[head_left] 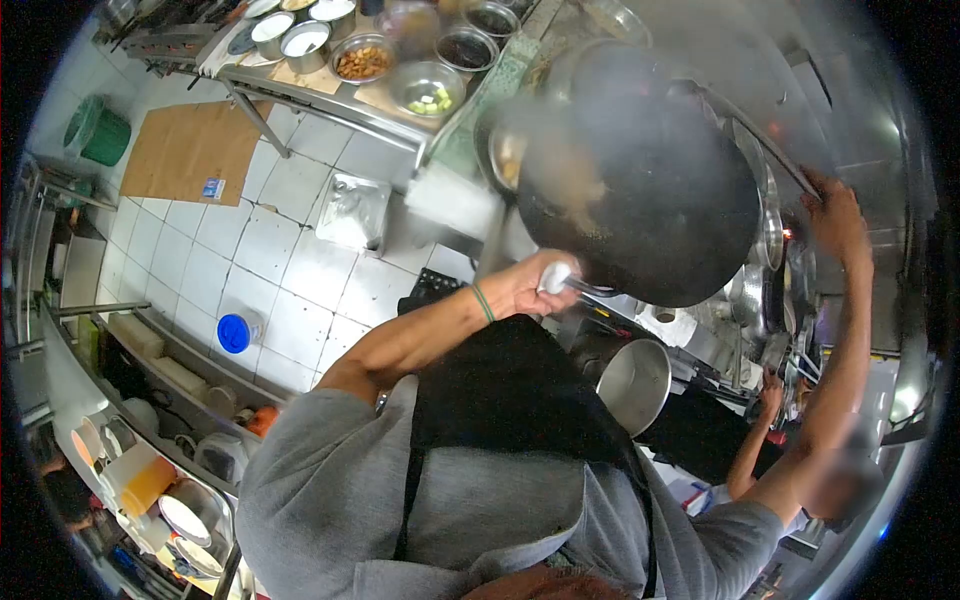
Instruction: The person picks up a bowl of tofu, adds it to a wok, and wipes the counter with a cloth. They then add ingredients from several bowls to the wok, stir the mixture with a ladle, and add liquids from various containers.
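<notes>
My left hand (545, 283) is wrapped round the handle of a large dark wok (660, 210), with a white cloth (555, 277) between palm and handle. The wok is tilted, and smoke or steam blurs its upper part. At the right, my right hand (835, 215) is closed round the end of a long metal utensil (765, 145) that reaches toward the wok's far side. What lies at the utensil's other end is hidden by haze. Some food shows in a pan (508, 160) beside the wok's left edge.
Bowls of ingredients (363, 60) stand on a steel table at the upper left. A deep metal pot (635, 385) is below the wok. Another person's arm (752, 440) reaches in at the lower right. A blue-lidded tub (235, 333) stands on the tiled floor.
</notes>
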The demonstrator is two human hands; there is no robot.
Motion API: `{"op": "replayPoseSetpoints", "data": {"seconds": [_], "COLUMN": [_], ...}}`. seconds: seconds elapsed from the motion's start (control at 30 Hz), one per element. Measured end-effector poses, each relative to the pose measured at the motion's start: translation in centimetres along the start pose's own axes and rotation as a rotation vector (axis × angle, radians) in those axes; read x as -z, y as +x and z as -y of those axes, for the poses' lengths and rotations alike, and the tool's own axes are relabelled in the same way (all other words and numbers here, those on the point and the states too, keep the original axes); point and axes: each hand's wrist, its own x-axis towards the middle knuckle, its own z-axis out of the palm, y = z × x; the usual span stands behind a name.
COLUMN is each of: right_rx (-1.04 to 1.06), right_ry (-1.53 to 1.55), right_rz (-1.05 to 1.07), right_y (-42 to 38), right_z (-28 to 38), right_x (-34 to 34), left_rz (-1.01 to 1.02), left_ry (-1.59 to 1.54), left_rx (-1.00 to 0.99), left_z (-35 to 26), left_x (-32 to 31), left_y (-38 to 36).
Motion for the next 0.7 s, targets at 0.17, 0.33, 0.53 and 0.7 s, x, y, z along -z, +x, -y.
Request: {"op": "replayPoseSetpoints", "data": {"seconds": [0.17,0.33,0.53,0.7], "right_rx": [0.080,0.054,0.065,0.129], "right_ry": [-0.013,-0.043,-0.033,-0.114], "right_rz": [-0.045,-0.064,-0.042,-0.060], "right_y": [0.9,0.7,1.3,3.2], "right_z": [-0.5,1.1,3.4,3.6], "right_x": [0.1,1.3,3.1,5.0], "left_rz": [0.014,0.086,0.105,0.211], "left_ry": [-0.009,-0.075,-0.113,-0.150], "left_rx": [-0.037,0.018,0.028,0.034], "left_z": [-0.2,-0.5,-0.8,-0.8], "left_x": [0.9,1.7,1.8,0.7], "left_y": [0.2,0.2,0.1,-0.5]}}
